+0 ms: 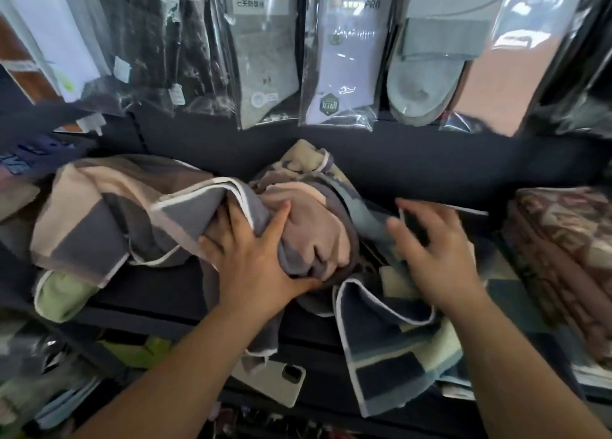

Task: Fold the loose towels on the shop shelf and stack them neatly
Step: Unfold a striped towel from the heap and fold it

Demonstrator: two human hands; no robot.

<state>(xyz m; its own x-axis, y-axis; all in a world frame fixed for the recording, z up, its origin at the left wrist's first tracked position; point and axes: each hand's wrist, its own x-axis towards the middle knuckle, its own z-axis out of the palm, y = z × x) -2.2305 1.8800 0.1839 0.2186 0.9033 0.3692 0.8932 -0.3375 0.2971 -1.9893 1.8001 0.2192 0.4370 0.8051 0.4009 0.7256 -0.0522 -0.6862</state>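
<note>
Left grip (251,259) clutches grey towel (198,213) — right grip (433,256) spread (blurred) over blue towel (381,326).

Both hands in a messy towel pile on the dark shelf (159,293)

Left hand (251,256) grips a bunched fold of the grey-and-beige towel (99,213). Right hand (433,249) is blurry, fingers spread over the blue checked towel (390,349), which droops off the front edge. There's a phone (275,379) lying below it, bagged socks (341,57) hanging above, and a folded patterned stack (563,249) on the right.
</note>
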